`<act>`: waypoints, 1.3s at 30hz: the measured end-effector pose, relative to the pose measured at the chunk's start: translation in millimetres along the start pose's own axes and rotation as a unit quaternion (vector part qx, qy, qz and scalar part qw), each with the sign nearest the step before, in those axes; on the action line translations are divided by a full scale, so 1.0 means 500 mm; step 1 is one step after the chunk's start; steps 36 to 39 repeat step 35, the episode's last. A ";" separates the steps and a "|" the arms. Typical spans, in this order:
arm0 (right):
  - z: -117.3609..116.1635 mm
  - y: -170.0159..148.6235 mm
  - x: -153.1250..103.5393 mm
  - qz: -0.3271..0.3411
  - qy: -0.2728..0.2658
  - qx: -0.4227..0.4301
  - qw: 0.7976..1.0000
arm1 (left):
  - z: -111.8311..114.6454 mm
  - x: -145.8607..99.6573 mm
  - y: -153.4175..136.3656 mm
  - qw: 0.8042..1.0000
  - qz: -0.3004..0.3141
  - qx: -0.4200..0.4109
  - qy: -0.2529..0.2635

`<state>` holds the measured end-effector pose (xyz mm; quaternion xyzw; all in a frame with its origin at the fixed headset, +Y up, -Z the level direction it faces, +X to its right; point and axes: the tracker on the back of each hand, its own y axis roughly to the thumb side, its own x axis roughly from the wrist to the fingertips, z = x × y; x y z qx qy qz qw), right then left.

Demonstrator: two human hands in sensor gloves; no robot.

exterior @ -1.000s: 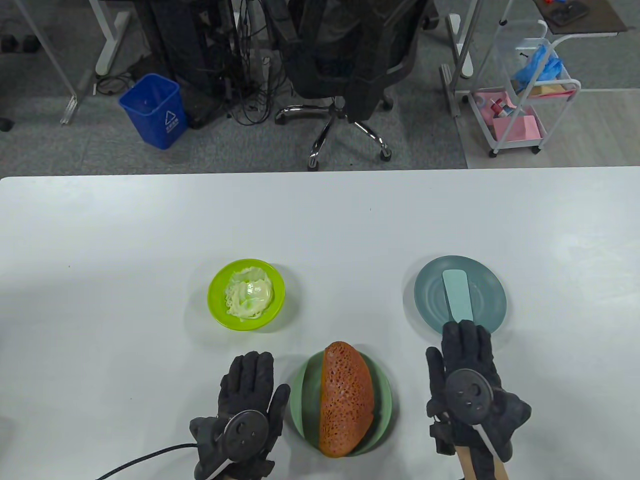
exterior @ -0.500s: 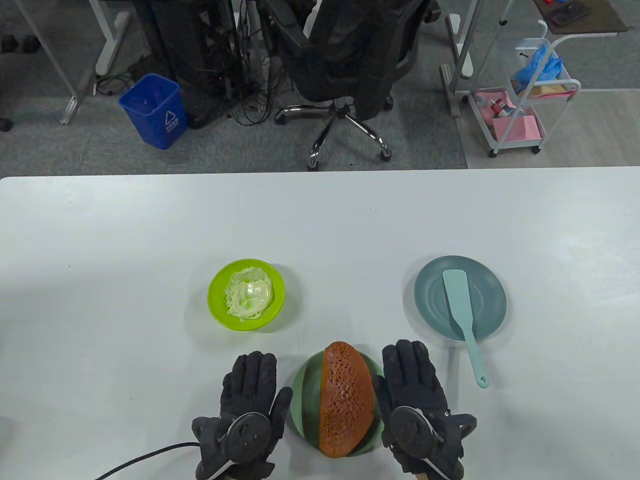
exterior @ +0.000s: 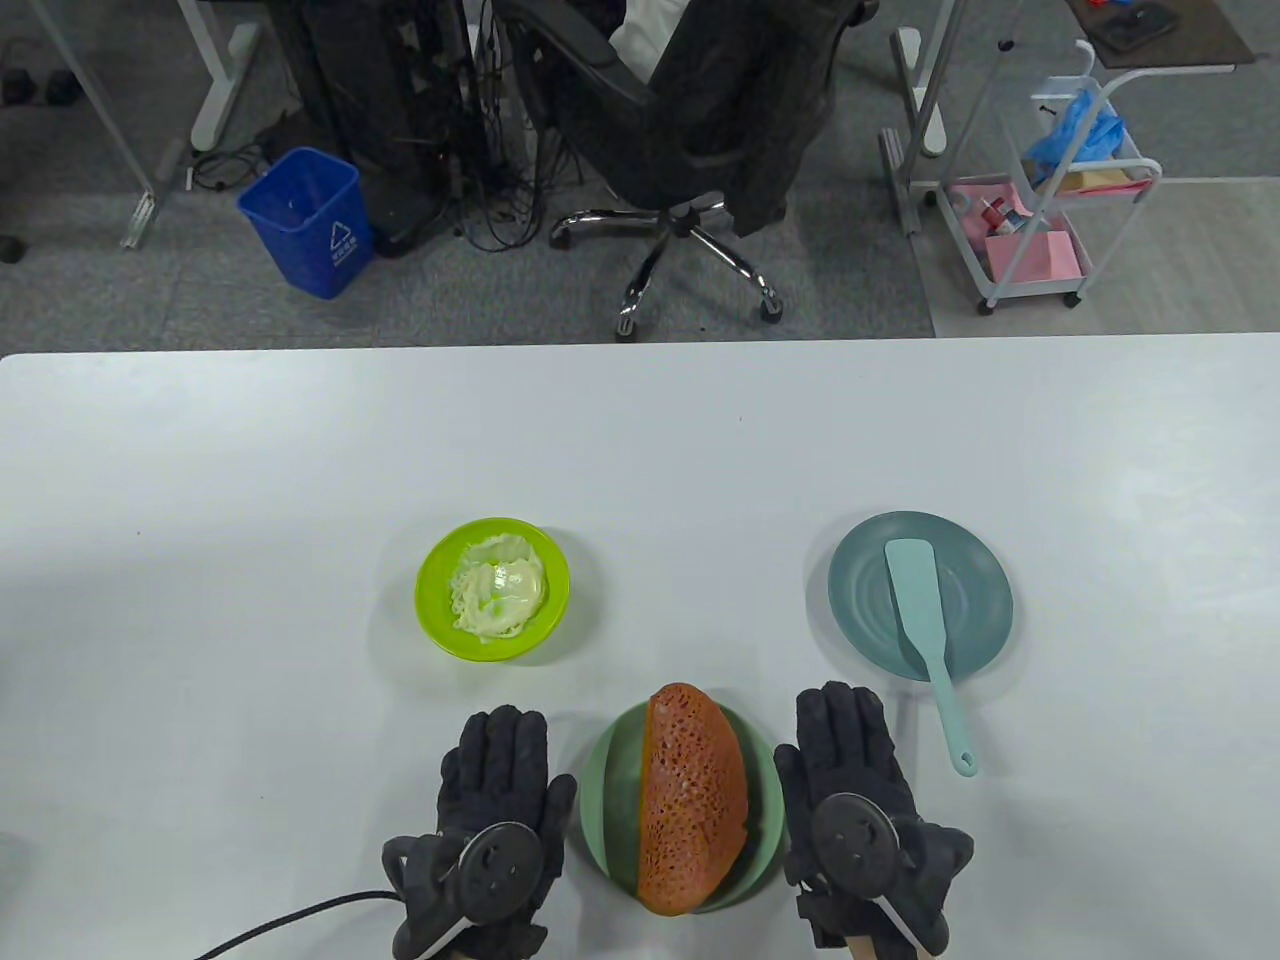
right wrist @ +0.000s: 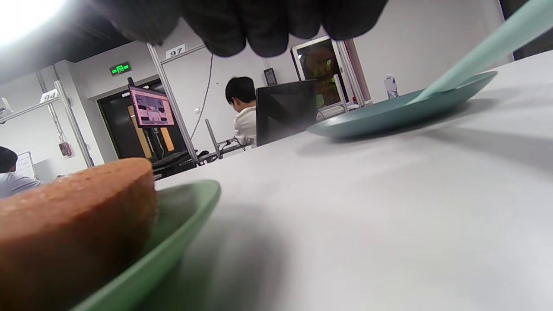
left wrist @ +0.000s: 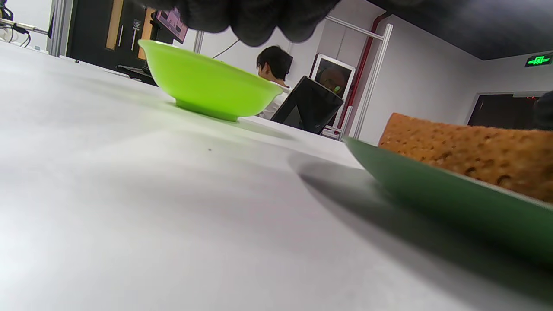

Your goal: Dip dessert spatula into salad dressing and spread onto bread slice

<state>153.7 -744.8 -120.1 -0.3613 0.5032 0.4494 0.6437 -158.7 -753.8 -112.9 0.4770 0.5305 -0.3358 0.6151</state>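
Observation:
A brown bread slice (exterior: 693, 796) lies on a green plate (exterior: 607, 790) near the table's front edge; it also shows in the left wrist view (left wrist: 471, 151) and the right wrist view (right wrist: 69, 224). A pale teal dessert spatula (exterior: 925, 625) lies with its blade on a blue-grey plate (exterior: 860, 580), its handle pointing toward me. A lime bowl (exterior: 437, 620) holds creamy salad dressing (exterior: 497, 592). My left hand (exterior: 490, 800) rests flat on the table left of the green plate, empty. My right hand (exterior: 850, 790) rests flat to its right, empty, left of the spatula handle.
The white table (exterior: 640, 440) reaches to a far edge. Beyond it are an office chair (exterior: 690, 130), a blue bin (exterior: 308, 220) and a white cart (exterior: 1050, 200). A cable (exterior: 280, 915) trails from my left hand.
My right hand left the spatula handle, moved left to beside the green plate, then shifted slightly right and settled flat. The spatula stays on the blue-grey plate. My left hand barely moved.

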 end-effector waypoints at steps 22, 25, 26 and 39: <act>0.003 -0.015 -0.002 -0.009 0.001 0.030 1.000 | 0.002 0.001 -0.003 1.000 0.000 -0.004 0.001; 0.003 -0.015 -0.001 -0.008 0.004 0.032 0.999 | 0.003 0.003 -0.004 1.000 -0.002 -0.007 -0.002; 0.003 -0.015 -0.001 -0.007 0.005 0.033 0.999 | 0.003 0.003 -0.005 1.000 -0.003 -0.009 -0.003; 0.010 -0.020 -0.007 -0.007 -0.007 0.043 0.999 | 0.003 0.003 -0.003 1.000 -0.001 -0.002 -0.005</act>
